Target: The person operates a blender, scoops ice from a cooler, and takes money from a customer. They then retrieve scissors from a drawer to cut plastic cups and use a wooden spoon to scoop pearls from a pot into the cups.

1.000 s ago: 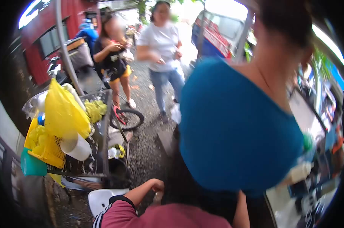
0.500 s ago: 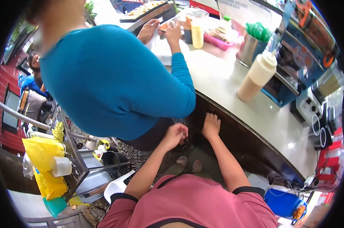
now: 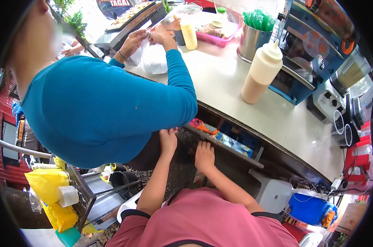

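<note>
A drawer (image 3: 236, 153) under the counter stands part-way out, with a blue-and-yellow patterned box (image 3: 234, 144) and an orange and pink item (image 3: 203, 126) inside. My right hand (image 3: 205, 157) has its fingers hooked over the drawer's front board. My left hand (image 3: 168, 142) is curled closed beside the co-worker's hip, close to the drawer's left end; what its fingers hold, if anything, is hidden. At the counter, a co-worker in a blue top (image 3: 100, 107) pinches the top of a white plastic bag (image 3: 154, 59) with both hands.
On the counter (image 3: 219, 82) stand a squeeze bottle (image 3: 261, 72), a yellow bottle (image 3: 189, 36), a pink tray (image 3: 219, 40), a metal canister (image 3: 252, 43) and a blender base (image 3: 328, 101). A white stool (image 3: 273, 191) and a blue container (image 3: 306, 209) are at lower right. Yellow bags (image 3: 48, 185) hang left.
The drawer has come out toward me, showing its contents. Both my hands have moved left and lower, and my view has shifted. The co-worker's hands have come together at the bag's top.
</note>
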`<action>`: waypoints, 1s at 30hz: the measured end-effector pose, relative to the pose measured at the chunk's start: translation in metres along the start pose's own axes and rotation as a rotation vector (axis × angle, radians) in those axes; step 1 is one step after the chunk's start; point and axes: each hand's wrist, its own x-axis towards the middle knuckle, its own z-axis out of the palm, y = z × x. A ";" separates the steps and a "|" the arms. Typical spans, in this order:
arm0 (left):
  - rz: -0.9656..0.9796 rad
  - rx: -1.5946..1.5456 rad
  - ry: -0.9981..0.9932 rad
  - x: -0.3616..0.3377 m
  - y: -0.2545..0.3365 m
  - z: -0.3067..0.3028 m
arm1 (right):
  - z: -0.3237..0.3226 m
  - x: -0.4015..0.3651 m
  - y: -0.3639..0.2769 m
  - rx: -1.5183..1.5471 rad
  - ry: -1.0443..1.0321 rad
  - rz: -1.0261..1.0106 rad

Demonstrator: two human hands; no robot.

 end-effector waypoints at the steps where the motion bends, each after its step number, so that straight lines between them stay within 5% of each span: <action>1: 0.017 0.009 -0.045 0.007 -0.003 0.002 | -0.003 -0.003 -0.001 0.006 -0.014 -0.018; 2: 0.031 0.020 -0.089 0.012 -0.006 0.003 | -0.006 -0.007 -0.003 0.013 -0.031 -0.037; 5: -0.327 -0.246 -0.293 0.026 0.010 0.033 | -0.003 -0.017 -0.002 -0.015 -0.005 -0.105; 7: -0.402 -0.327 -0.328 0.072 -0.049 0.050 | -0.005 -0.015 0.002 -0.035 -0.016 -0.136; 11: -0.544 -0.519 0.007 0.158 -0.123 0.100 | -0.005 -0.014 0.008 -0.011 -0.019 -0.155; 16: -0.590 -0.450 0.093 0.118 -0.047 0.107 | -0.008 -0.011 0.020 0.143 -0.097 -0.175; 19: -0.380 -0.711 -0.115 0.064 -0.015 0.072 | -0.014 -0.007 0.039 0.289 -0.217 -0.269; 23: -0.497 -0.556 -0.576 -0.021 0.048 -0.020 | 0.010 -0.006 0.053 0.122 0.013 -0.445; 30: -0.553 -0.170 -0.568 -0.080 0.029 -0.109 | 0.009 0.038 0.067 0.032 0.083 -0.264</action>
